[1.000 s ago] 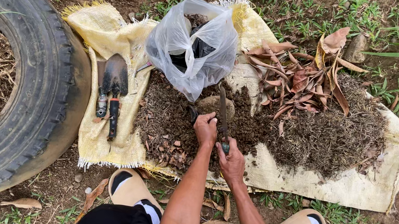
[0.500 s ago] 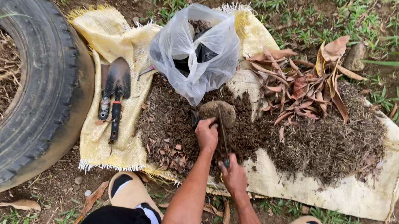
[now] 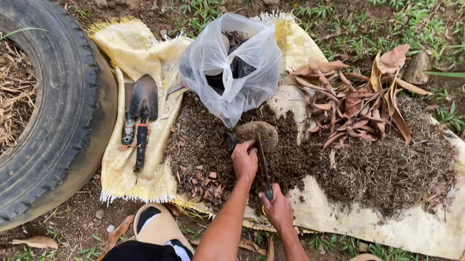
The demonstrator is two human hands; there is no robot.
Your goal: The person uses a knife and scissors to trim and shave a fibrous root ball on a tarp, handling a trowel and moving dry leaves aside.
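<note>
While the right hand [image 3: 279, 210] gripped the tool's handle [image 3: 268, 193], the left hand [image 3: 244, 159] closed near its blade beside the stone [image 3: 257, 133] — short, shallow strokes seemed wisest.

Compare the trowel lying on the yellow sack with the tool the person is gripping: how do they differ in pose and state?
The spare trowel lies flat on the yellow sack, untouched; the held tool is gripped by the left hand and right hand. The spare trowel's dark blade shows whole and sits clear of the soil, while the held tool's front end is in the soil heap, beside a clod. Both are dark, slim hand tools.
</note>
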